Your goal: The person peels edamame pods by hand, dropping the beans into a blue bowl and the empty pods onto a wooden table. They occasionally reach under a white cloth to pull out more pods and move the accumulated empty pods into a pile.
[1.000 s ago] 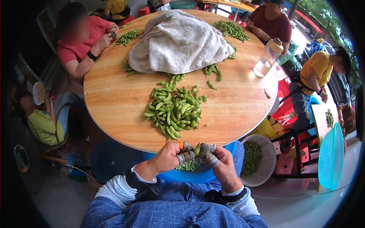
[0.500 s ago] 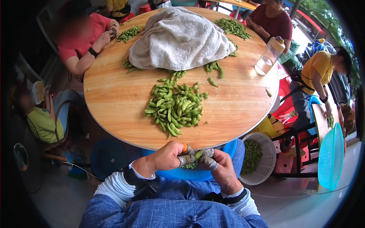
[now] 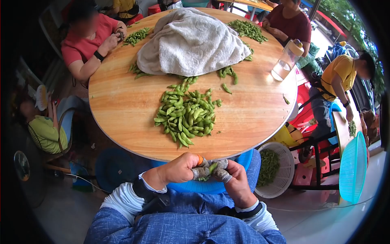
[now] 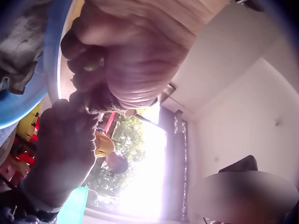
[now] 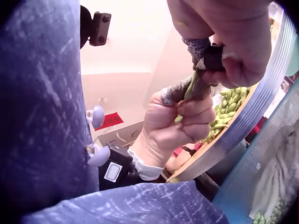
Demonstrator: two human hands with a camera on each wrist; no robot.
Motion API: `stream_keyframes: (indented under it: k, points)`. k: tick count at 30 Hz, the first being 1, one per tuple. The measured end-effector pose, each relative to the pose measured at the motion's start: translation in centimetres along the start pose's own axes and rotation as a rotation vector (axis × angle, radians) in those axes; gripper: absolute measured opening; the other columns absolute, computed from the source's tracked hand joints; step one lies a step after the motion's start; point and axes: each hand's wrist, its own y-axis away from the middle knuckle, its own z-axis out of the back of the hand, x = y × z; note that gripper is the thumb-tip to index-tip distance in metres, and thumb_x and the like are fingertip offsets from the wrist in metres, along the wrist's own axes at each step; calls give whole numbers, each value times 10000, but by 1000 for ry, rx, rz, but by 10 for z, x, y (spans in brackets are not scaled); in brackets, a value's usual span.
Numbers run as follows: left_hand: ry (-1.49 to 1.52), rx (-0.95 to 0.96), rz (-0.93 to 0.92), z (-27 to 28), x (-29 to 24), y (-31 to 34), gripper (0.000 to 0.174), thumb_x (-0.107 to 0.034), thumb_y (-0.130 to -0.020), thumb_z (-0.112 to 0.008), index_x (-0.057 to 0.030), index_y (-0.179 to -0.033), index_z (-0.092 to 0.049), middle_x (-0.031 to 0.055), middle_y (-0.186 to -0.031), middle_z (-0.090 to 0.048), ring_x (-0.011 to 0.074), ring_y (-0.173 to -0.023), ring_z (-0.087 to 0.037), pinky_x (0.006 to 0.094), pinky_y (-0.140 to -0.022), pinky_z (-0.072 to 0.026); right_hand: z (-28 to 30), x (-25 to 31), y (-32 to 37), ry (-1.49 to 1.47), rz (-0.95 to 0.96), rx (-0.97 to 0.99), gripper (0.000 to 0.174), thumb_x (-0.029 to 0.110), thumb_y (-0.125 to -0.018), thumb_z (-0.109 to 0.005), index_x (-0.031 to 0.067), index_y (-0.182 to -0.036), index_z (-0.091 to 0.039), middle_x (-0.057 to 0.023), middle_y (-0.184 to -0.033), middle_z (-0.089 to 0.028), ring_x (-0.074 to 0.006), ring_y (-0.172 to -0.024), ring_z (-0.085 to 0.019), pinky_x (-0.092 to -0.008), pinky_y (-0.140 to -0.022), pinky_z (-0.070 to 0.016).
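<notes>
At the table's near edge, my left hand (image 3: 174, 168) and right hand (image 3: 239, 185) meet, with grey fabric sleeves on the thumbs and fingers. Between them the fingertips pinch a green edamame pod (image 3: 212, 167). In the right wrist view the pod (image 5: 190, 88) stands between the left thumb and forefinger, with the right fingertips (image 5: 198, 63) at its upper end. A loose green bean (image 5: 179, 118) is tucked in the curled left fingers. Beneath the hands is a blue basin (image 3: 199, 188); shelled beans (image 5: 268, 218) lie in it beside a pale cloth.
A heap of edamame pods (image 3: 187, 116) lies on the round wooden table (image 3: 122, 110). Behind it a grey towel (image 3: 193, 44) covers a mound. A water bottle (image 3: 286, 61) stands at right. A white basket (image 3: 286, 166) of pods is on the floor. Other people sit around.
The pod has gone from nearly upright to tilted and sits lower between the fingertips. The left hand has shifted slightly right, hiding more of the beans in the basin.
</notes>
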Motion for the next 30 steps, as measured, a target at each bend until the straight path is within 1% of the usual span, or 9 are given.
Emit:
stream_keyframes:
  k: [2,6,10,13,16,22,25,26,30]
  points:
    - [-5,-59,-21,-3,4,-3,107,-25,-758,-540,33,-844,-567,6,-731,-572,80,-694,-512,219,-612,-407,2,-6,-3,37,38,-29,191,48,-804,-558,-19,-983,-551,-36,-904,-594,-95,-815,-544,-235,-757,-433]
    - [-878,-272,-3,-24,-30,4,169,-136,-719,-583,16,-779,-538,163,-734,-569,307,-695,-565,352,-552,-447,-3,1,-5,109,98,-98,179,18,-806,-535,-27,-978,-547,-36,-909,-591,-99,-827,-541,-236,-760,-431]
    - [-1370,-473,-427,-26,3,1,159,-88,-610,-553,12,-726,-507,129,-793,-522,256,-654,-538,356,-534,-454,0,-3,-4,207,148,-122,191,26,-808,-536,-33,-990,-543,-38,-924,-589,-98,-836,-539,-234,-760,-430]
    - [-1347,-435,-421,-24,19,1,349,-94,-532,-586,22,-860,-551,162,-857,-552,307,-738,-553,386,-622,-461,3,-5,-3,131,141,-79,215,51,-809,-554,-37,-1005,-538,-41,-935,-587,-95,-841,-536,-231,-762,-427]
    - [-1187,-542,-558,-23,27,-3,190,-77,-627,-556,12,-795,-546,158,-779,-555,295,-693,-556,352,-565,-462,5,-11,-4,65,167,-36,233,72,-811,-564,-40,-1012,-535,-42,-939,-586,-95,-845,-533,-231,-767,-423]
    - [-217,-448,-368,-23,35,-7,121,-115,-814,-506,-21,-878,-546,78,-649,-546,169,-579,-527,281,-535,-422,7,-10,-7,167,252,57,230,92,-816,-562,-33,-1008,-543,-35,-930,-585,-101,-856,-527,-237,-775,-414]
    - [266,-221,-71,-15,21,3,140,-128,-850,-482,-9,-869,-552,17,-650,-529,92,-580,-488,237,-533,-409,10,-4,-6,276,282,98,200,84,-812,-561,-33,-974,-556,-39,-898,-587,-104,-845,-528,-240,-753,-419]
    - [183,-251,40,-17,11,6,167,-148,-856,-482,8,-851,-541,-16,-626,-495,63,-564,-458,220,-512,-393,10,-3,-6,309,294,106,187,79,-811,-560,-34,-960,-560,-41,-885,-588,-104,-839,-529,-240,-742,-422]
    - [-142,-305,-83,-20,7,7,149,-121,-831,-474,18,-852,-522,-9,-604,-487,62,-560,-439,227,-510,-388,2,-6,-6,491,348,5,167,1,-728,-578,-22,-893,-572,-79,-769,-569,-161,-735,-553,-270,-645,-434]
